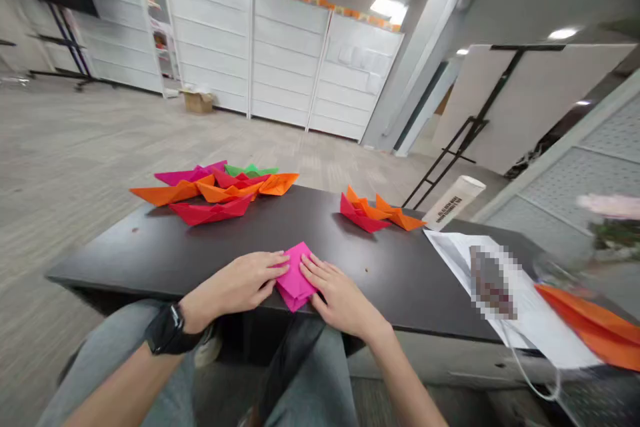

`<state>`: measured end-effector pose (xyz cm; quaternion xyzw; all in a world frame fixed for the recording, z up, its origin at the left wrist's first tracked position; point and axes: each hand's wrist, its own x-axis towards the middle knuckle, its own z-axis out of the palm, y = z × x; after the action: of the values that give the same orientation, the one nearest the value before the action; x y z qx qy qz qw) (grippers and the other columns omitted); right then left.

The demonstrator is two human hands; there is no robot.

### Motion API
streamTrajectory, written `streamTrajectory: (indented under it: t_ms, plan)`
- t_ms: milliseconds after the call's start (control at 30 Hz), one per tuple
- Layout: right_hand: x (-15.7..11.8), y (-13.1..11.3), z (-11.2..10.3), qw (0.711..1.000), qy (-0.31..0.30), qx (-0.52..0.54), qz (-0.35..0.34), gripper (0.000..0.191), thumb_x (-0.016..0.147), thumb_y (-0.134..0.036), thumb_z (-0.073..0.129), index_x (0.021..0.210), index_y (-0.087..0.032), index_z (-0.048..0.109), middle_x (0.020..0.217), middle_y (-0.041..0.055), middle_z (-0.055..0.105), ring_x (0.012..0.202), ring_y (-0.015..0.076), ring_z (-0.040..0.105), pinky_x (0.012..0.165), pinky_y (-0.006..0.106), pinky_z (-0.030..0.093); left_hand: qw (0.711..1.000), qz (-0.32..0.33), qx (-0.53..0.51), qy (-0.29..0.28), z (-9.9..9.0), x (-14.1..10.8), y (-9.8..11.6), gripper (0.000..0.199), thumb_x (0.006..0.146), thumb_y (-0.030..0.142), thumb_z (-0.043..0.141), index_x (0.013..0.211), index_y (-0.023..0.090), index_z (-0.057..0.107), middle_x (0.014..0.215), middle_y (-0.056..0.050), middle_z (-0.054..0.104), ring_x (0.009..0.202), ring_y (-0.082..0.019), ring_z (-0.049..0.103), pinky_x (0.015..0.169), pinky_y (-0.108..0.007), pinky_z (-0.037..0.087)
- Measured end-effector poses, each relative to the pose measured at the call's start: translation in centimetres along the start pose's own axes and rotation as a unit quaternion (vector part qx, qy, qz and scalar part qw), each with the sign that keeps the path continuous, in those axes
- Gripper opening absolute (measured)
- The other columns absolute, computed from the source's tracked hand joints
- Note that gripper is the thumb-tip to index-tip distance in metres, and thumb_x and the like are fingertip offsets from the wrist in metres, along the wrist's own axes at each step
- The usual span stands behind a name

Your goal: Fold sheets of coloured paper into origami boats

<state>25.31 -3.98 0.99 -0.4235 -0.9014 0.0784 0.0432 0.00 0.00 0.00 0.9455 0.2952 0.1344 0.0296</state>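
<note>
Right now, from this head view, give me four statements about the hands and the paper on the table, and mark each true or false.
The left hand and right hand both touch the folded pink paper. True.
The black watch is on the right wrist. False: the black watch is on the left wrist.
A red paper boat stands on the black table. True.
The green paper boat stands alone beside the right hand. False: the green paper boat sits in the far group of folded boats.
</note>
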Motion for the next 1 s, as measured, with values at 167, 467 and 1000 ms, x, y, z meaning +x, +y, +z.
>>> streamTrajectory:
  t_ms: [167, 467, 1000]
  plan:
    - [-0.5, 0.3, 0.9, 0.999, 0.022, -0.012, -0.021, 0.061, 0.096, -0.016, 0.038, 0.156, -0.014, 0.023, 0.162, 0.0092, 0.025, 0.151, 0.0221, 0.017, 0.122, 0.051, 0.023, 0.997, 0.08, -0.002, -0.011, -0.1, -0.7, 0.7, 0.048, 0.094, 0.012, 0.052, 0.139, 0.027, 0.052, 0.155, -0.01, 0.042, 0.143, -0.026, 0.04, 0.118, -0.044, 0.033]
    - [-0.5, 0.3, 0.0, 0.997, 0.021, 0.034, -0.072, 0.054, 0.097, -0.013, 0.043, 0.15, -0.02, 0.039, 0.158, 0.0059, 0.036, 0.148, 0.02, 0.028, 0.122, 0.042, 0.028, 0.997, 0.074, 0.005, -0.031, -0.4, -1.5, 1.4, 0.059, 0.09, 0.033, 0.066, 0.144, 0.037, 0.044, 0.163, -0.01, 0.026, 0.149, -0.033, 0.026, 0.118, -0.051, 0.029]
    - [1.2, 0.6, -0.4, 0.954, 0.146, 0.251, 0.073, 0.023, 0.099, -0.021, 0.047, 0.098, -0.02, 0.071, 0.098, 0.0043, 0.076, 0.09, 0.0183, 0.071, 0.084, 0.031, 0.055, 0.971, -0.116, -0.187, 0.091, 0.2, -0.3, 1.2, 0.022, 0.099, 0.018, 0.045, 0.11, 0.021, 0.065, 0.108, -0.004, 0.069, 0.1, -0.017, 0.066, 0.09, -0.03, 0.054]
